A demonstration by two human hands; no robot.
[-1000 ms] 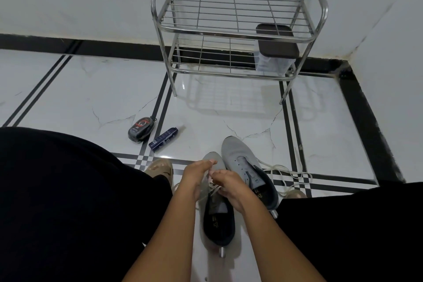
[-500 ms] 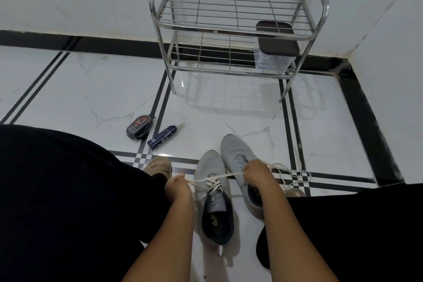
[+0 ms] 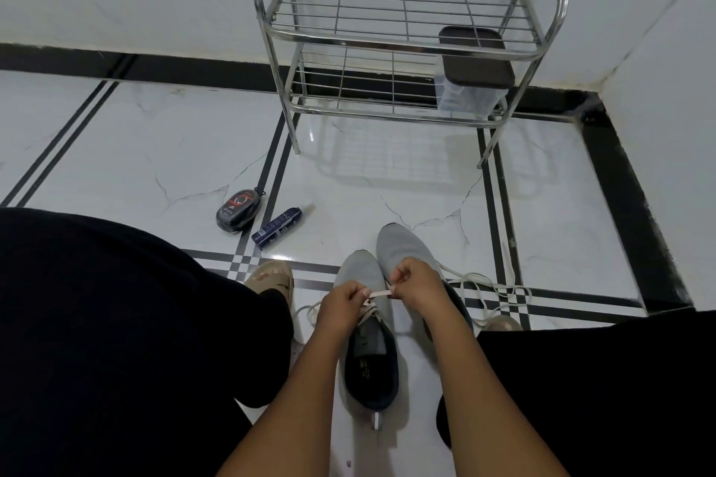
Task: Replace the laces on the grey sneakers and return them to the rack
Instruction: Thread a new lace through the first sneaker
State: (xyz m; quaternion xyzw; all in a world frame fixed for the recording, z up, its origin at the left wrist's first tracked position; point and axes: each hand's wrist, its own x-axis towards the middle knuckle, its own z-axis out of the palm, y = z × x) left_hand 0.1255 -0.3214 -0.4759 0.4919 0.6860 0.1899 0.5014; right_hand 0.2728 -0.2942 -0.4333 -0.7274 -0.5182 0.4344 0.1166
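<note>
Two grey sneakers sit on the floor [image 3: 387,174] between our knees, the near sneaker [image 3: 366,325] toe-forward, the far sneaker [image 3: 403,244] just beside it on the right. Our left hand [image 3: 343,304] and right hand [image 3: 416,285] each pinch the pale lace [image 3: 379,294] above the near one's eyelets (fingers curled tight). A loose lace [image 3: 492,292] trails to the right. Farther out lie a black pod [image 3: 237,210] and a blue tube [image 3: 276,227]; beyond stands the rack [image 3: 410,39], holding a lidded tub [image 3: 474,66].
</note>
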